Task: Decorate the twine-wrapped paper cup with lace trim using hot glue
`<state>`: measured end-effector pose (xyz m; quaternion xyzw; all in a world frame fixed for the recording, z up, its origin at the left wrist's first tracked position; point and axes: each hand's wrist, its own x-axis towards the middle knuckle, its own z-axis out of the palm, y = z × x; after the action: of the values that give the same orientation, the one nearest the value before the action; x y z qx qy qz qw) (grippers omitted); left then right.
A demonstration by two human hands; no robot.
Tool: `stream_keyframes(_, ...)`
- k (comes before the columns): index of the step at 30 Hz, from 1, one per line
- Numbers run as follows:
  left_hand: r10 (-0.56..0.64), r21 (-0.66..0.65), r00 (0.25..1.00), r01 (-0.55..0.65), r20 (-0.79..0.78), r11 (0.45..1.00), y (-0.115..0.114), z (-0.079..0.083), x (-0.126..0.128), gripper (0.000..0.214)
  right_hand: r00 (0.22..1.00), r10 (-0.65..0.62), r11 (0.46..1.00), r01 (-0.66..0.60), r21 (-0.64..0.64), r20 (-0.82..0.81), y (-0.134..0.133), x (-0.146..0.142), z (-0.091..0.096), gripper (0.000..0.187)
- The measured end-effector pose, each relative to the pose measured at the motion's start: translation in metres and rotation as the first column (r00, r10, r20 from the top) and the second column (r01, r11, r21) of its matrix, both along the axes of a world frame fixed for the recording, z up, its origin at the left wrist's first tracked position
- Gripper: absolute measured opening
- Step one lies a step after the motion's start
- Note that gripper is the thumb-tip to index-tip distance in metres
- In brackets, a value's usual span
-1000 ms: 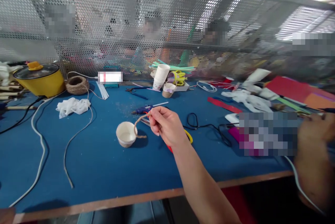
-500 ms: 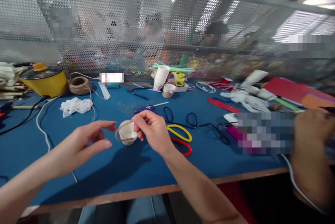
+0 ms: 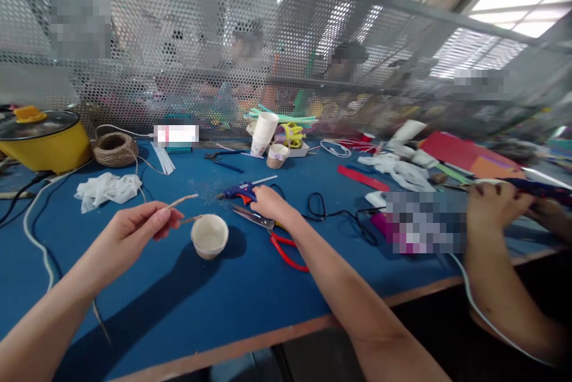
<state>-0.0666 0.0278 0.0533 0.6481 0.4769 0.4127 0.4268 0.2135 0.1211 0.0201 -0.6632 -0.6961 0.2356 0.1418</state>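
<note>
My left hand (image 3: 143, 221) pinches a piece of twine (image 3: 182, 198), whose short end sticks out past the thumb. A stretch of it runs from the fingers to the rim of a small pale paper cup (image 3: 210, 238). The cup stands slightly tilted, its open mouth towards me. Farther right, my right hand (image 3: 273, 206) has its fingers closed on the handle of a blue glue gun (image 3: 233, 192), which lies with its nozzle to the left. Below that hand are scissors (image 3: 286, 251) with red and yellow handles, partly hidden by my forearm.
A twine roll (image 3: 115, 149), crumpled white plastic (image 3: 108, 189) and a yellow electric pot (image 3: 49, 146) lie leftward. Stacked paper cups (image 3: 265, 132) stand at the back. A black cord (image 3: 344, 213) snakes rightward. Another person's hand (image 3: 496, 206) is at the right.
My right hand has let go of the cup's rim and moved up and right onto the glue gun. The left hand, open before, now pinches the twine. The view has shifted rightward.
</note>
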Motion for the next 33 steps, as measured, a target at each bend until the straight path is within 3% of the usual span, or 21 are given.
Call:
stream_keyframes(5,0.021,-0.004,1.0,-0.021,0.001,1.0,0.007,-0.005,0.001,0.028,0.999,-0.03,0.995,0.033,-0.095,0.031,0.008,0.003,-0.013,0.03)
stream_keyframes(11,0.038,-0.007,0.999,-0.038,-0.013,0.999,0.01,-0.007,0.006,0.025,0.974,-0.116,0.993,0.115,-0.016,-0.193,0.001,0.009,0.002,0.032)
stream_keyframes(16,0.05,0.106,0.99,-0.036,-0.134,0.994,0.005,-0.012,0.011,0.025,0.905,-0.039,0.998,0.054,0.024,-0.424,-0.029,0.004,0.031,0.016)
stream_keyframes(20,0.049,0.231,0.966,0.011,-0.254,0.973,-0.003,-0.014,0.017,0.024,0.765,0.113,0.994,-0.092,0.066,-0.634,-0.064,-0.003,0.041,0.025)
stream_keyframes(22,0.066,0.305,0.959,0.023,-0.277,0.952,-0.006,-0.015,0.019,0.023,0.719,0.123,0.989,-0.03,0.147,-0.684,-0.08,-0.008,0.042,0.024)
stream_keyframes(25,0.102,0.396,0.952,0.022,-0.288,0.918,-0.007,-0.018,0.021,0.02,0.738,0.199,0.969,-0.049,0.243,-0.644,-0.096,-0.015,0.038,0.013)
stream_keyframes(29,0.113,0.462,0.949,0.038,-0.293,0.886,-0.007,-0.022,0.022,0.018,0.81,0.385,0.884,-0.185,0.429,-0.443,-0.102,-0.02,0.029,0.002)
stream_keyframes(33,0.114,0.484,0.948,0.047,-0.298,0.874,-0.007,-0.023,0.023,0.017,0.852,0.399,0.835,-0.184,0.518,-0.34,-0.103,-0.021,0.021,0.008)
